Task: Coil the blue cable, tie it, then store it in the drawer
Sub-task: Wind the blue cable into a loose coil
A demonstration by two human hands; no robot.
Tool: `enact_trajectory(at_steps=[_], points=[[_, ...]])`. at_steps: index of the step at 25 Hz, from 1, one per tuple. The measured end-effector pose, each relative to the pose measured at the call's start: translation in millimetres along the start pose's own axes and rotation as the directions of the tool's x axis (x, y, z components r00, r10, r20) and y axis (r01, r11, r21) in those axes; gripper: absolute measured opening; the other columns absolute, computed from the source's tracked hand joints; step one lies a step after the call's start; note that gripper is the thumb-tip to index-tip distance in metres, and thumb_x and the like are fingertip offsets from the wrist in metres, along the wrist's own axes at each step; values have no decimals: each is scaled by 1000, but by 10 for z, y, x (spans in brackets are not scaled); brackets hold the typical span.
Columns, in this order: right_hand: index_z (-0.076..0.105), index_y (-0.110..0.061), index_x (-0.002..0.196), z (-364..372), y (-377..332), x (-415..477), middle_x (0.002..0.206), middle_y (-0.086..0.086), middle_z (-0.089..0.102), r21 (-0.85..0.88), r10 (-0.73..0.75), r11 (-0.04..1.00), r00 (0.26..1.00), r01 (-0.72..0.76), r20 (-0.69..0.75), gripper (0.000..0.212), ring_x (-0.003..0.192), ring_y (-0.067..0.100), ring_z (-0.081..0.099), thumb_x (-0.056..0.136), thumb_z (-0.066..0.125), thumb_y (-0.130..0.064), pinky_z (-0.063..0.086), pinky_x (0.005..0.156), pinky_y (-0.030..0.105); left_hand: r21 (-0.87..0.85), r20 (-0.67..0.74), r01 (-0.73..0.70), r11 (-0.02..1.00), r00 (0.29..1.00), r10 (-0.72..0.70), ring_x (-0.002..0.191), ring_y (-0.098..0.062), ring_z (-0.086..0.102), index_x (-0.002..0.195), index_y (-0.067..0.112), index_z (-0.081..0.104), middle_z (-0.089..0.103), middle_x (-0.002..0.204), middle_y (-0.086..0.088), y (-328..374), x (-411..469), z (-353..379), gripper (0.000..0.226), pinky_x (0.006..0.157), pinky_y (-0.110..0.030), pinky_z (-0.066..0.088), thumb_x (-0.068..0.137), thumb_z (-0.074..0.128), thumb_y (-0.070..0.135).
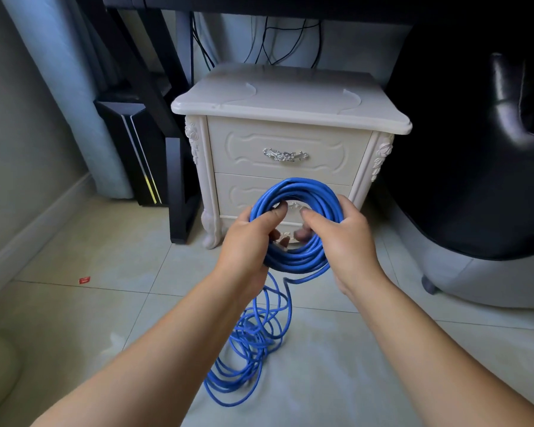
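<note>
A round coil of blue cable [302, 189] is held up in front of a cream nightstand [287, 106]. My left hand [250, 238] grips the coil's left side, thumb over the strands and fingers curled through the ring. My right hand [342, 235] grips the right side the same way. From the coil's bottom the rest of the cable hangs down into a loose tangle [247, 349] on the tiled floor. The nightstand has two drawers, both shut; the upper drawer [287, 140] carries a silver handle [285, 155], and the lower drawer is partly hidden behind the coil.
A black desk leg [178, 186] and a dark computer tower [139, 155] stand left of the nightstand. At the right sits a black and grey chair [481, 211]. Dark wires [265, 41] hang behind the nightstand. A small red scrap [84, 280] lies on the floor at the left.
</note>
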State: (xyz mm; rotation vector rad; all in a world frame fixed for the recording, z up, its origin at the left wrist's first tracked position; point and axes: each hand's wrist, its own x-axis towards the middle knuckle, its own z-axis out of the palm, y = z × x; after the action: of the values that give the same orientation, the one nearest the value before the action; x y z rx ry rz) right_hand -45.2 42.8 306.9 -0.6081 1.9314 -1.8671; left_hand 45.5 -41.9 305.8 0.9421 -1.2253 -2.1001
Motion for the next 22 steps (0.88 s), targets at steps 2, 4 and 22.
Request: enact_trajectory(at_steps=[2,4,22], points=[[64,-21,100,-55,-11,20,52,-6,54,-58,-23,998,1000,22,-6,18,50,13,57,87,62,-10,60,71,48,184,49,-22,983,999,13,76,-19,59,92,17,66,62,71,0,74,14,-42,10,78,-37,48,86,72,24],[64,-25,98,-92,-64,38,48,-9,50,-141,-65,988,997,69,36,24,45,13,51,86,57,-5,60,67,48,399,123,-135,907,988,92,78,-14,65,95,20,70,70,78,1,189,32,-98,11,75,-28,51,85,73,23],[57,-33,112,-26,-46,-161,100,-17,65,-198,-137,967,982,160,128,39,84,-6,61,81,73,-16,47,74,9,507,138,-351,787,934,329,45,-6,36,82,12,61,46,48,16,162,-48,-64,13,48,-21,30,83,59,-1]])
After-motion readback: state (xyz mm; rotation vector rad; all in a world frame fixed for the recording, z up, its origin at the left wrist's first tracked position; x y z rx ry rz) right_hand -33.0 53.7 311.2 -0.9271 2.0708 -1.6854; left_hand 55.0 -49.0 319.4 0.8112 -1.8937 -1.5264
